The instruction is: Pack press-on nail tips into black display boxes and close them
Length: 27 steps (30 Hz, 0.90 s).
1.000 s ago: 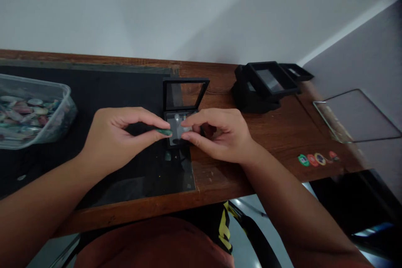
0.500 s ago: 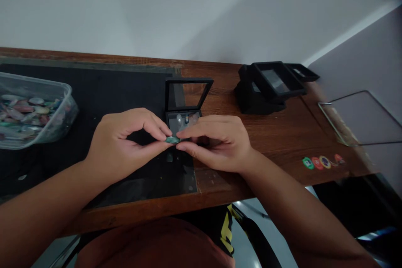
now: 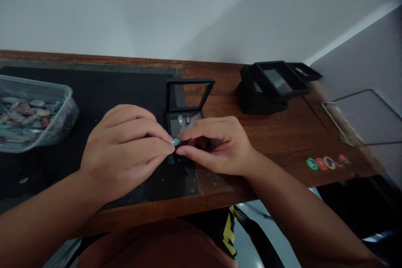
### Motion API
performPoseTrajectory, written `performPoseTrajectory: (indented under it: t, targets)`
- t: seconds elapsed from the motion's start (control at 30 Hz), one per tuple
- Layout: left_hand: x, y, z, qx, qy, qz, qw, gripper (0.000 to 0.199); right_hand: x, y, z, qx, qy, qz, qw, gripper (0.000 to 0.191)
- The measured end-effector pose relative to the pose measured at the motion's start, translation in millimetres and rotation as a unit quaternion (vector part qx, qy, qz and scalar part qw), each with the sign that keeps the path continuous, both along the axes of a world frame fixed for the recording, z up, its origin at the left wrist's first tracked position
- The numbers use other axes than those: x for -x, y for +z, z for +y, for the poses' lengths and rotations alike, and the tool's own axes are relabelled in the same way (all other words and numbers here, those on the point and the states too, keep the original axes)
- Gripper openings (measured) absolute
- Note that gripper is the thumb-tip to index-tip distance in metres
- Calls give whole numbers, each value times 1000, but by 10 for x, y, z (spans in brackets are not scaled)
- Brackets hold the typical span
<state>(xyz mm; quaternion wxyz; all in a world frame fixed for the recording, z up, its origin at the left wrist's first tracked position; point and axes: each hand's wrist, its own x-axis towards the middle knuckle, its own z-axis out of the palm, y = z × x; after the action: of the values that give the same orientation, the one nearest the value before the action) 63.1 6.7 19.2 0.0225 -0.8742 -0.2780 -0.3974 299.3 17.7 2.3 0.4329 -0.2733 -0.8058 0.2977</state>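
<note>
A small green polished stone [image 3: 176,141] is pinched between both hands, just in front of an open black display case [image 3: 168,96]. My left hand [image 3: 125,150] grips its left end with thumb and fingertips, the back of the hand turned up. On the stone's right end are the thumb and forefinger of my right hand [image 3: 222,144]. The case's framed clear lid stands raised. Inside its base lie a few small pieces, among them a pale clear stone [image 3: 180,121]; my right hand hides part of the base.
A clear plastic tub [image 3: 67,104] of mixed stones stands at left on the black mat [image 3: 125,83]. Several black cases [image 3: 264,92] are stacked at back right. Round colourful stickers [image 3: 320,163] and a thin wire frame [image 3: 345,142] lie farther right on the wooden table [image 3: 220,79].
My left hand has rolled over, its fingers now bunched together around the stone's left end. The stone has turned and shifted slightly right. My right hand keeps its pinch.
</note>
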Motion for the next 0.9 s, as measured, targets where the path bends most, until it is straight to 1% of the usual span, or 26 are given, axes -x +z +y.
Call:
performPoseTrajectory:
  t: [0.13, 0.23, 0.33, 0.43, 0.5, 0.6, 0.63, 0.7, 0.8, 0.83, 0.9]
  targets:
    - [65, 60, -70, -6, -24, 39, 999, 15, 11, 5, -13, -36, -3, -9, 999, 13]
    - [83, 104, -131, 7, -12, 49, 999, 18, 11, 6, -14, -49, -8, -17, 999, 13]
    - [67, 96, -144, 6, 8, 34, 999, 21, 0, -6, -1, -59, -7, -18, 998, 14]
    - [48, 57, -108, -13, 13, 17, 1000, 20, -16, -32, 5, -53, -12, -16, 998, 13]
    - [40, 38, -80, -32, 10, 11, 999, 20, -21, -54, -2, -32, -6, -14, 999, 19]
    - [22, 30, -64, -49, 10, 8, 999, 21, -14, -82, -17, 18, 18, 1, 1000, 35]
    - [13, 30, -67, -50, 9, 10, 999, 21, -8, -88, -21, 33, 20, 10, 999, 37]
    - [-4, 31, -84, -36, 11, 20, 999, 22, 5, -93, -26, 53, 15, 27, 998, 35]
    - [-14, 36, -126, -13, 21, 25, 999, 23, 19, -83, -28, 80, 10, 40, 996, 24]
    - [-13, 42, -141, -8, 25, 26, 999, 23, 22, -78, -29, 93, 14, 44, 995, 24]
    - [-3, 60, -166, -3, 17, 28, 999, 23, 26, -66, -35, 123, 23, 58, 991, 31]
